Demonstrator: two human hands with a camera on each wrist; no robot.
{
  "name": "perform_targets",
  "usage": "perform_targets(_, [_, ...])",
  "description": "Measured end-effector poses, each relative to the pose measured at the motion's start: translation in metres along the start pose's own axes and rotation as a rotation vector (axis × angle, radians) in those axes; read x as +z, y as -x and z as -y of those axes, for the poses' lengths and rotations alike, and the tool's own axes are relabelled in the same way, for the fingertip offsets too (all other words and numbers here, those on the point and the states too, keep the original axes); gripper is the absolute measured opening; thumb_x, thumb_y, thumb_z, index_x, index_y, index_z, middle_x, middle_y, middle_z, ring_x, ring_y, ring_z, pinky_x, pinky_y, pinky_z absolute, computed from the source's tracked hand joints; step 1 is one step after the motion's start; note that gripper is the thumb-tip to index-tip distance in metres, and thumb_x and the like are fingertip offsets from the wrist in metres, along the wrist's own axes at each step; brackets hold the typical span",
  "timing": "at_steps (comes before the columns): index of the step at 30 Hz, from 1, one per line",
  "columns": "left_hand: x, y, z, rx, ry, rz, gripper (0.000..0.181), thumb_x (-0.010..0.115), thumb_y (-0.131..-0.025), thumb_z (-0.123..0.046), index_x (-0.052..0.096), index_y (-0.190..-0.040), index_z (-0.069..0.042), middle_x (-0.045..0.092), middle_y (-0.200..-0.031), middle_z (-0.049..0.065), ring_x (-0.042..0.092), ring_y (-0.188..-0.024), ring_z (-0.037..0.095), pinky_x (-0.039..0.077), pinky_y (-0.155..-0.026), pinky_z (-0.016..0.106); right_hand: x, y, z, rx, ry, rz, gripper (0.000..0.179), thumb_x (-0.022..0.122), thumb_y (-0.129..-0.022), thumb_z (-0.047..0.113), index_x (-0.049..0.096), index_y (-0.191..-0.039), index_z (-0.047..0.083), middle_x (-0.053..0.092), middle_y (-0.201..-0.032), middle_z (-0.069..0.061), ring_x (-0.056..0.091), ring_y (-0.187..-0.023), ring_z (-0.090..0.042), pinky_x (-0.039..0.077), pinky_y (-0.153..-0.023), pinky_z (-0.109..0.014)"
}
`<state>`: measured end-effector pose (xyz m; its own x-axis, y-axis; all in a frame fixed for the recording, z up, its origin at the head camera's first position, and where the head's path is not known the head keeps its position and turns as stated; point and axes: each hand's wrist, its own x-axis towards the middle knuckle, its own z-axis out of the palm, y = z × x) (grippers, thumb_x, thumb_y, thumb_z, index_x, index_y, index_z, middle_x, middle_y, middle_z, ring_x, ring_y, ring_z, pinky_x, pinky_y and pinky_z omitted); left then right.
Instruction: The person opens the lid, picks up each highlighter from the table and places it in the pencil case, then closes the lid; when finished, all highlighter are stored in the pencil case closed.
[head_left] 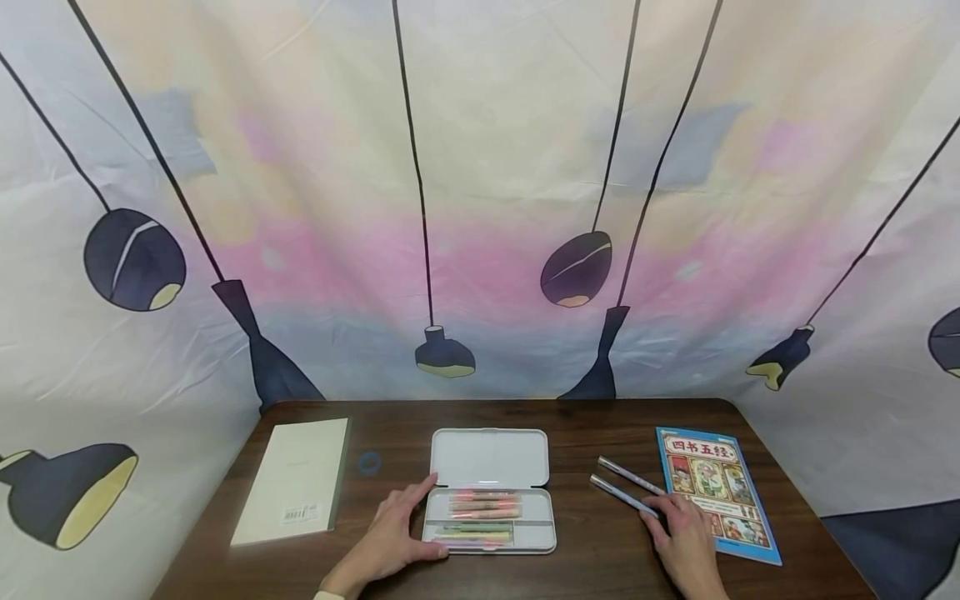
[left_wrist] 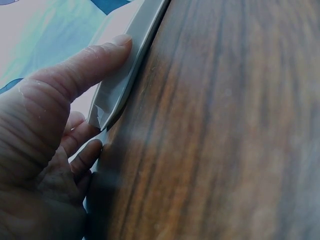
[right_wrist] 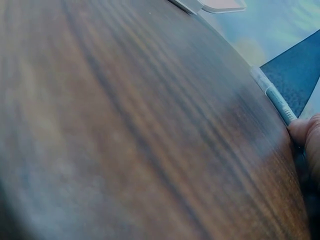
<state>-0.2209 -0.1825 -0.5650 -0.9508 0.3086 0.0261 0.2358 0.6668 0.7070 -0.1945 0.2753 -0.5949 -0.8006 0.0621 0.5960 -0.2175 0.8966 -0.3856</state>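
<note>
An open white pencil case (head_left: 489,458) lies on the table with its lid folded back. Orange-pink pens (head_left: 484,505) fill its rear compartment, and green and purple ones (head_left: 476,533) lie in the front one. My left hand (head_left: 390,529) holds the case by its left end, the thumb against the front side, as the left wrist view also shows. Off to the right, my right hand (head_left: 684,537) has its fingertips at the near ends of two slim pens, a lower pale-blue pen (head_left: 624,496) and an upper greyish pen (head_left: 632,476). The right wrist view shows the thumb against one pen (right_wrist: 280,103).
A cream book (head_left: 296,475) with a barcode lies at the left, and a blue ring (head_left: 369,463) sits between it and the case. Under the right hand's far side is a blue-bordered picture book (head_left: 723,492). A printed curtain (head_left: 495,208) hangs behind the brown table (head_left: 585,567).
</note>
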Motion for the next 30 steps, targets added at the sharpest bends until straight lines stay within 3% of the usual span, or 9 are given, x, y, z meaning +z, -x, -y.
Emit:
perform_targets(7, [-0.001, 0.002, 0.000, -0.016, -0.001, 0.000, 0.114, 0.094, -0.070, -0.056, 0.042, -0.163, -0.017, 0.053, -0.154, 0.017, 0.045, -0.132, 0.035, 0.035, -0.108, 0.067, 0.003, 0.000, 0.000, -0.021, -0.006, -0.022, 0.017, 0.088, -0.079, 0.003, 0.076, -0.088, 0.010, 0.066, -0.085, -0.004, 0.063, -0.083, -0.036, 0.040, -0.084, -0.061])
perform_targets(11, [-0.002, 0.003, 0.001, -0.017, 0.000, -0.005, 0.114, 0.094, -0.070, -0.056, 0.042, -0.163, -0.017, 0.053, -0.153, 0.016, 0.045, -0.132, 0.035, 0.034, -0.108, 0.067, 0.007, -0.001, 0.001, -0.056, -0.014, -0.072, 0.020, 0.089, -0.074, 0.001, 0.076, -0.087, 0.010, 0.066, -0.083, -0.004, 0.062, -0.080, -0.035, 0.042, -0.079, -0.059])
perform_targets(19, [-0.001, 0.005, 0.002, -0.025, 0.004, 0.011, 0.113, 0.093, -0.072, -0.057, 0.041, -0.164, -0.019, 0.051, -0.155, 0.018, 0.044, -0.134, 0.038, 0.035, -0.108, 0.069, 0.019, -0.005, 0.012, -0.160, -0.082, -0.190, 0.030, 0.092, -0.065, -0.005, 0.075, -0.087, 0.008, 0.070, -0.084, -0.005, 0.065, -0.078, -0.030, 0.047, -0.072, -0.042])
perform_targets(25, [-0.001, 0.004, 0.002, -0.010, 0.001, 0.006, 0.113, 0.093, -0.071, -0.057, 0.041, -0.164, -0.018, 0.053, -0.154, 0.016, 0.045, -0.132, 0.035, 0.034, -0.108, 0.068, 0.030, -0.007, 0.033, -0.142, -0.149, -0.165, 0.031, 0.093, -0.067, -0.005, 0.076, -0.088, 0.009, 0.069, -0.085, 0.000, 0.064, -0.084, -0.026, 0.045, -0.079, -0.033])
perform_targets(30, [0.000, 0.002, -0.001, -0.001, 0.011, 0.011, 0.113, 0.093, -0.071, -0.056, 0.041, -0.164, -0.018, 0.053, -0.153, 0.015, 0.044, -0.132, 0.034, 0.034, -0.108, 0.068, 0.037, -0.009, 0.057, -0.099, -0.191, -0.105, 0.029, 0.092, -0.072, -0.002, 0.076, -0.091, 0.014, 0.067, -0.089, 0.006, 0.060, -0.085, -0.017, 0.048, -0.076, -0.034])
